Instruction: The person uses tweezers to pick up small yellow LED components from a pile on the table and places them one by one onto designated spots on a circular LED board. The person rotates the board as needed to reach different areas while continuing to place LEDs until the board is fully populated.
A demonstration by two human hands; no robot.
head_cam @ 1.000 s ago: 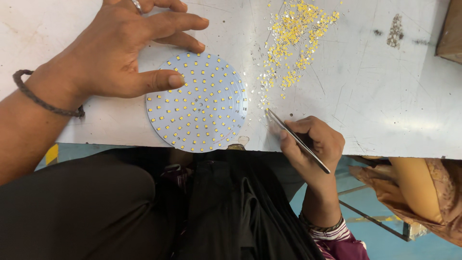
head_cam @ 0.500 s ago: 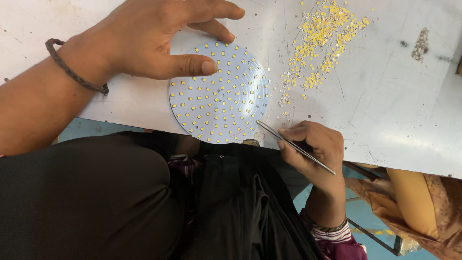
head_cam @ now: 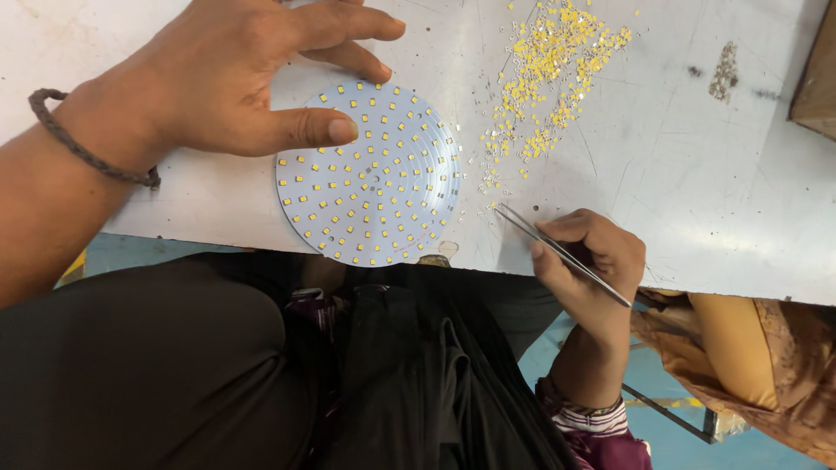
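Note:
A round white circuit board point(head_cam: 374, 178) dotted with small yellow chips lies on the white table point(head_cam: 697, 200), its lower edge hanging a little over the table's front edge. My left hand point(head_cam: 252, 78) rests flat on the board's upper left rim, thumb pressed onto its surface. My right hand point(head_cam: 588, 257) holds thin metal tweezers point(head_cam: 557, 252), whose tips touch the table just right of the board. A pile of loose yellow chips point(head_cam: 549, 65) is scattered above the tweezers.
A small patch of grey specks point(head_cam: 723, 74) lies at the table's far right, beside a brown object point(head_cam: 819, 78) at the frame edge. Below the table edge are my dark trousers point(head_cam: 261, 374) and another person's orange-brown clothing point(head_cam: 749, 348).
The view has shifted, so board and hands sit further right and lower in frame. The tweezers' tips now rest on the table right of the board. My left hand keeps its hold.

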